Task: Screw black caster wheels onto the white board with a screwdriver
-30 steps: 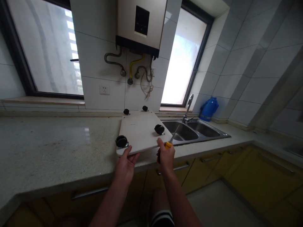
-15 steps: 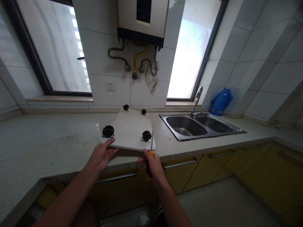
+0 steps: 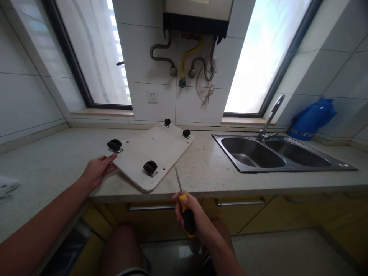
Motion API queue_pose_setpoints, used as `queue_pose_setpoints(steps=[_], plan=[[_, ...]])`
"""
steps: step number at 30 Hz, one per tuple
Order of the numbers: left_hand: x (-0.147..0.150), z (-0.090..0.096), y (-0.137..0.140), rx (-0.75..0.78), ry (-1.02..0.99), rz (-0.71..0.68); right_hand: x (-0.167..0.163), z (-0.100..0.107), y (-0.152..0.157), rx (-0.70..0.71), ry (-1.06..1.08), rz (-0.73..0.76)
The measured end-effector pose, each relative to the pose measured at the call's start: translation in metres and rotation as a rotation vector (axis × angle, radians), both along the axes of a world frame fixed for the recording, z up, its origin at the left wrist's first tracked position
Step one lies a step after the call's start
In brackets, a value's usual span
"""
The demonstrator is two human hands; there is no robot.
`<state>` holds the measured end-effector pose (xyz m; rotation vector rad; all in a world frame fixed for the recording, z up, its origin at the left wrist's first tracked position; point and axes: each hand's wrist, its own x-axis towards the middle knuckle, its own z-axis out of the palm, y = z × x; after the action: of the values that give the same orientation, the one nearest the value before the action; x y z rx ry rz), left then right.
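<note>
A white board [image 3: 156,147] with rounded corners lies turned at an angle on the counter, its black caster wheels facing up. One caster [image 3: 114,145] is at the left corner, another [image 3: 150,167] at the near corner, and two smaller-looking ones are at the far end. My left hand [image 3: 99,170] grips the board's left corner, thumb on top beside the caster and fingers at the edge. In my right hand [image 3: 189,212] is a screwdriver [image 3: 187,216] with a yellow and black handle. Its shaft points up and away, apart from the board's right edge.
A double steel sink [image 3: 253,153] with a faucet [image 3: 270,119] is set into the counter on the right. A blue jug-like container [image 3: 312,119] stands behind it. At the far left lies a white item [image 3: 8,185]. Drawer handles [image 3: 240,202] stick out below the counter edge.
The board has been turned clockwise, its near end swinging left with my left hand. My right hand and the screwdriver have come away from the board's edge. The view has shifted left and down.
</note>
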<state>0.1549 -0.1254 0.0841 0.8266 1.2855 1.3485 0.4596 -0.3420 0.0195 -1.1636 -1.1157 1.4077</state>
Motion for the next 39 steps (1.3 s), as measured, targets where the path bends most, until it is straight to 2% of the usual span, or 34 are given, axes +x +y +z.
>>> queue_pose_setpoints(steps=[3,5,9,11,12,15,17,21,24,29,39], plan=[[-0.016,-0.004,0.000,0.101,0.250,0.025,0.012,0.000,-0.003,0.022,-0.140,-0.031],[-0.025,-0.008,-0.004,0.179,0.430,0.096,0.021,0.003,-0.005,0.044,-0.285,-0.072],[-0.023,-0.016,-0.014,0.436,0.712,0.258,0.035,0.027,-0.008,0.078,-0.552,-0.053],[-0.009,-0.021,-0.018,0.619,0.800,0.183,0.038,0.049,-0.004,0.131,-0.780,0.008],[0.001,-0.024,-0.020,0.742,0.852,0.094,0.039,0.060,0.001,0.163,-0.899,0.041],[0.030,-0.034,-0.027,1.233,1.060,-0.228,0.038,0.094,0.017,0.243,-1.159,0.131],[0.044,-0.041,-0.032,1.382,1.137,-0.337,0.036,0.114,0.027,0.251,-1.283,0.175],[0.050,-0.054,-0.038,1.376,1.219,-0.383,0.030,0.147,0.040,0.275,-1.473,0.231],[0.046,-0.059,-0.037,1.339,1.233,-0.385,0.021,0.162,0.048,0.326,-1.565,0.270],[0.046,-0.060,-0.036,1.321,1.257,-0.371,0.006,0.169,0.059,0.382,-1.609,0.361],[0.045,-0.059,-0.036,1.301,1.258,-0.406,0.001,0.178,0.067,0.452,-1.582,0.401]])
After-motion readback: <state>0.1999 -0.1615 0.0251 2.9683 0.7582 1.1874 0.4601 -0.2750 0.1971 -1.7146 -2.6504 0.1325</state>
